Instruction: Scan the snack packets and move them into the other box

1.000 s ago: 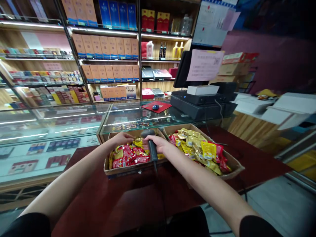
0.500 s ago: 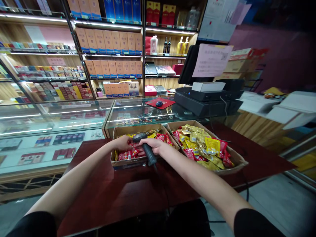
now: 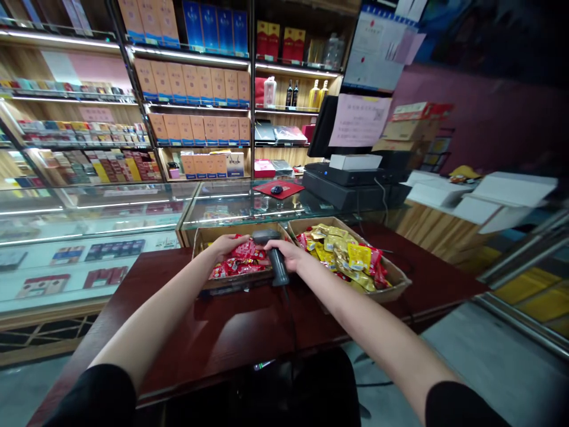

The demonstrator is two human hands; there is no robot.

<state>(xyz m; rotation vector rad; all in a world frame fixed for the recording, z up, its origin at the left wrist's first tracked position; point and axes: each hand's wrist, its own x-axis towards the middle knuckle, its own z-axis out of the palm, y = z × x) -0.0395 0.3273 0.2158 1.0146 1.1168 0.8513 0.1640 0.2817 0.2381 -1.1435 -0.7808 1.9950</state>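
Note:
A black barcode scanner (image 3: 279,267) is in my right hand (image 3: 288,255), its fingers closed around the grip just below the scanner's head. The scanner's head is turned toward my left hand (image 3: 227,244), which pinches a red snack packet (image 3: 245,247) by its upper edge. Both hands are over the left cardboard box (image 3: 202,237), where more red packets (image 3: 231,270) lie. To the right stands a second cardboard box (image 3: 398,289) of gold, yellow and red packets (image 3: 340,252). The scanner's cable hangs down over the table edge.
The boxes stand on a dark red wooden table (image 3: 240,338). Behind it are a glass display counter (image 3: 213,207), a mouse (image 3: 276,190) on a red pad, and a black cash register (image 3: 329,184). Shelves of boxed bottles line the back wall.
My left hand has come up out of the left box with a red packet. The scanner has turned slightly and sits closer to that packet. The whole view has shifted a little.

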